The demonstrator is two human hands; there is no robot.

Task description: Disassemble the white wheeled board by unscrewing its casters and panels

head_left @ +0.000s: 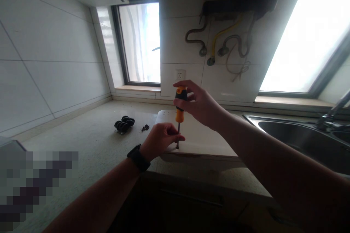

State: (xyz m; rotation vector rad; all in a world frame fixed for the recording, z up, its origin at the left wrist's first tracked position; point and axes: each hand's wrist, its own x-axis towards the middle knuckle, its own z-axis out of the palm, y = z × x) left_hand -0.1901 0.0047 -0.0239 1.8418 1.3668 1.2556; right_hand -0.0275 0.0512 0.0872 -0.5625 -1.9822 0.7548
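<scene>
An orange and black screwdriver stands upright, its tip down at the near left corner of a pale, flat panel-like piece lying on the counter. My right hand is closed around the handle from above. Lower down, the fingers of my left hand pinch at the thin shaft close to its tip. A small dark screw appears to sit under the tip, though its detail is hard to make out. Left of my hands, black caster wheels are grouped beside a little pile of dark screws.
At the right a steel sink with a faucet is set into the speckled counter. A wall socket is behind my right hand. Hoses hang below a wall-mounted appliance. The counter's front edge runs just below the panel.
</scene>
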